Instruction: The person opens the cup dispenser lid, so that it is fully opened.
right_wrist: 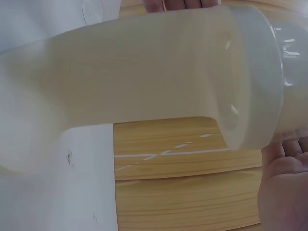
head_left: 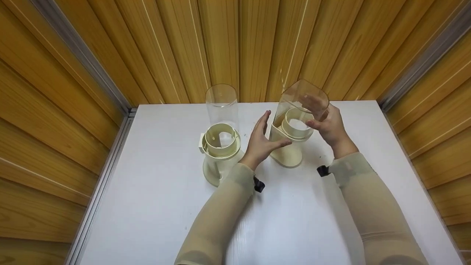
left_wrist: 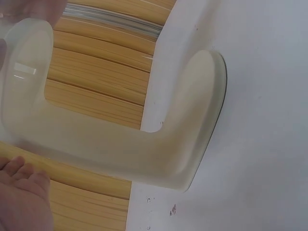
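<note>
Two cream plastic stands, each with a ring-shaped holder and a clear tube on top, stand upright on the white table. My right hand [head_left: 333, 125] holds the clear tube [head_left: 303, 88] of the right stand [head_left: 289, 154], its thumb in front and its fingers showing through from behind. On that stand's left side, my left hand [head_left: 259, 141] has straight, spread fingers, with the thumb reaching across below the ring [head_left: 296, 129]. In the left wrist view, the right stand's foot [left_wrist: 197, 96] shows on the table. The left stand [head_left: 211, 169] is partly covered by the left forearm.
The left stand's clear tube [head_left: 222, 99] rises close to the left hand. The white table [head_left: 147, 206] is edged by wood-panelled walls [head_left: 254, 48] at the back and sides. A metal rail [head_left: 99, 184] runs along the left edge.
</note>
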